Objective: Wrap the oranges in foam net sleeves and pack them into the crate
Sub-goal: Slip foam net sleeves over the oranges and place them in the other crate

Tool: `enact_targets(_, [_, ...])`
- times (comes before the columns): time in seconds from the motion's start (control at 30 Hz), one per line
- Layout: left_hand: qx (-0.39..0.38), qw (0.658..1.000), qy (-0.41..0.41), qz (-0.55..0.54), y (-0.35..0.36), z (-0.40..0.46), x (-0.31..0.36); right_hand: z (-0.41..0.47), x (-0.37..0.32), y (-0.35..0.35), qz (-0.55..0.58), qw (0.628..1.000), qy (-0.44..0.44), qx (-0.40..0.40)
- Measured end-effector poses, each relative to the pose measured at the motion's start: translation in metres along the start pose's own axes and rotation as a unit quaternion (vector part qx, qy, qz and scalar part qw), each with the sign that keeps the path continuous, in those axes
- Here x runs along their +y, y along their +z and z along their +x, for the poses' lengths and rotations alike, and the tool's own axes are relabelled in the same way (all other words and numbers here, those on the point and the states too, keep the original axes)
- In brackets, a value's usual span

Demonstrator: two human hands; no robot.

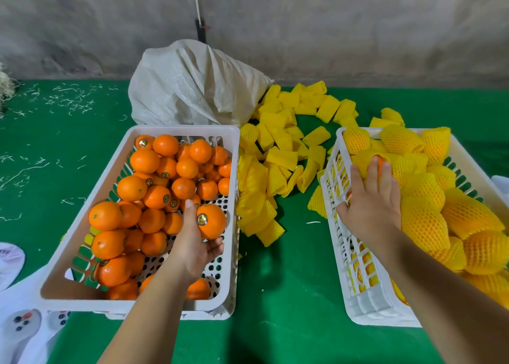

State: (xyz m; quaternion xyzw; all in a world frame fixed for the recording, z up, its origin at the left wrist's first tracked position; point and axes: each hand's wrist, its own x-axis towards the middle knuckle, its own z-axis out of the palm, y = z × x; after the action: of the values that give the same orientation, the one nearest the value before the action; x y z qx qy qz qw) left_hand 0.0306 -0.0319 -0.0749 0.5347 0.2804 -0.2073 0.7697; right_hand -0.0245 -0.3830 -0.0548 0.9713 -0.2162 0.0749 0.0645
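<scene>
A white crate point(82, 214) on the left holds several bare oranges point(144, 161). My left hand point(192, 242) reaches into it and grips one stickered orange point(213, 220) near the crate's right wall. A second white crate point(347, 256) on the right is filled with oranges wrapped in yellow foam net sleeves point(424, 220). My right hand point(371, 201) lies over a sleeved orange point(370, 157) at that crate's left side, fingers straight on top of it. Loose yellow foam sleeves point(278, 154) lie piled on the green table between the crates.
A white woven sack point(192, 88) sits behind the left crate against a grey wall. The green table cover point(286, 281) runs between the crates. White plastic bags point(19, 322) lie at the lower left, with pale shreds point(68, 96) scattered far left.
</scene>
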Motion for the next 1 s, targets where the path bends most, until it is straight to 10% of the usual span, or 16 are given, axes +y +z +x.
enact_targets(0.13, [-0.056,0.998,0.012,-0.005,0.004,-0.005,0.0,-0.012,-0.038,0.005,0.055,0.982,-0.167,0.065])
enact_targets(0.27, [-0.102,0.98,0.1,0.135,-0.002,-0.008,-0.003,-0.021,-0.122,0.034,0.171,0.929,-0.254,-0.209])
enact_targets(0.43, [-0.122,0.967,0.169,0.148,-0.003,-0.015,-0.005,-0.003,-0.181,0.072,0.157,0.903,-0.218,-0.335])
enact_targets(0.67, [-0.115,0.967,0.178,0.139,-0.003,-0.013,-0.003,-0.019,-0.175,0.055,0.464,0.88,-0.066,-0.07])
enact_targets(0.83, [-0.081,0.967,0.196,0.142,0.004,-0.02,-0.001,-0.046,-0.165,0.013,0.64,0.762,0.053,-0.083])
enact_targets(1.0, [-0.09,0.946,0.256,0.178,0.009,-0.045,-0.001,-0.066,-0.153,-0.013,0.664,0.745,0.058,-0.027])
